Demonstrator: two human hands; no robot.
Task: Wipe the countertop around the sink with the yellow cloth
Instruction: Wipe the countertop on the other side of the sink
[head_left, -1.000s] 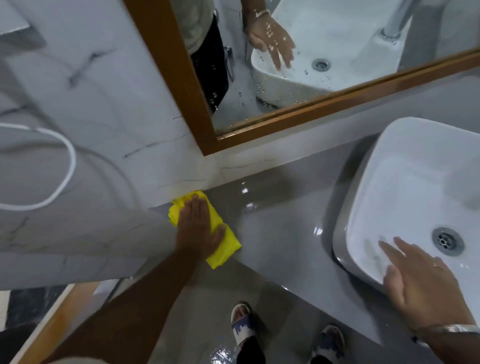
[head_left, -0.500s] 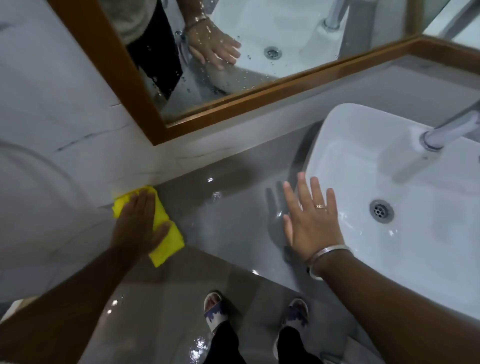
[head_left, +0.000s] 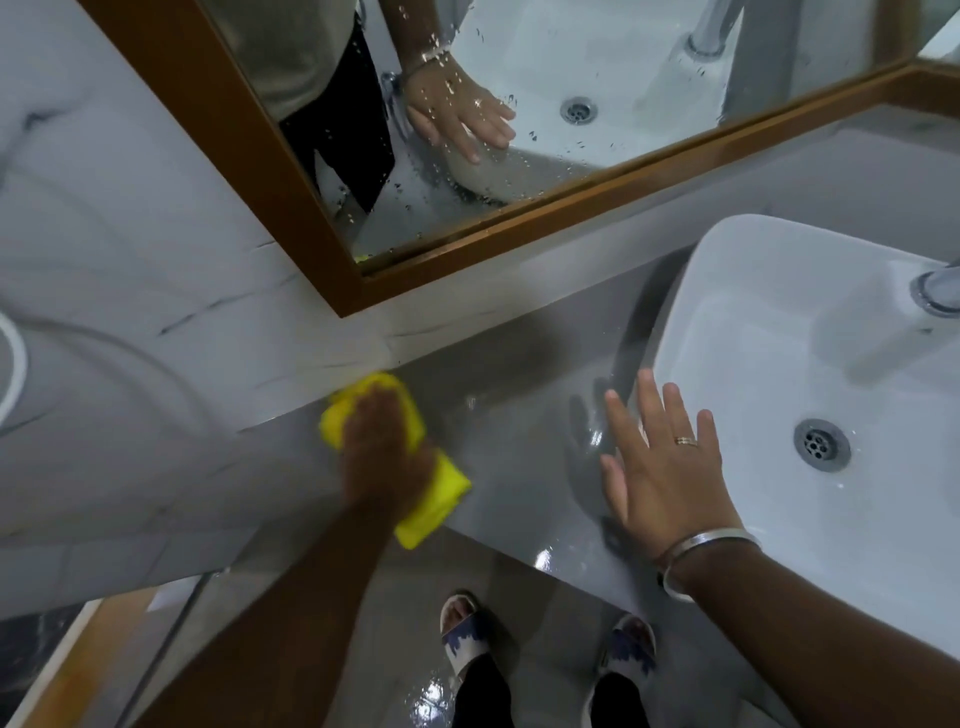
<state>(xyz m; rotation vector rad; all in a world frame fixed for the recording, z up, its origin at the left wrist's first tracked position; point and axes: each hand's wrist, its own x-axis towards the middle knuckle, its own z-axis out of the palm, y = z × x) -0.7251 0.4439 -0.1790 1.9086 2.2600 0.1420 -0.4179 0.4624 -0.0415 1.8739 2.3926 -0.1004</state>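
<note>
The yellow cloth (head_left: 447, 493) lies folded on the wet grey countertop (head_left: 514, 426), at its left end where it meets the marble wall. My left hand (head_left: 382, 452) presses flat on the cloth, covering its middle, and looks motion-blurred. My right hand (head_left: 660, 467) rests flat with fingers spread at the left rim of the white sink (head_left: 779, 343), holding nothing. It wears a ring and a metal bangle.
A wood-framed mirror (head_left: 519, 228), spotted with water drops, hangs on the marble wall (head_left: 130, 260) behind the counter. A chrome tap base (head_left: 935, 291) stands at the sink's right; the drain (head_left: 821, 445) is in the basin. My sandalled feet (head_left: 462, 629) stand on a wet floor below.
My right hand went from inside the sink basin to the sink's left rim and stays there. My left hand has slid the cloth a little to the right along the counter.
</note>
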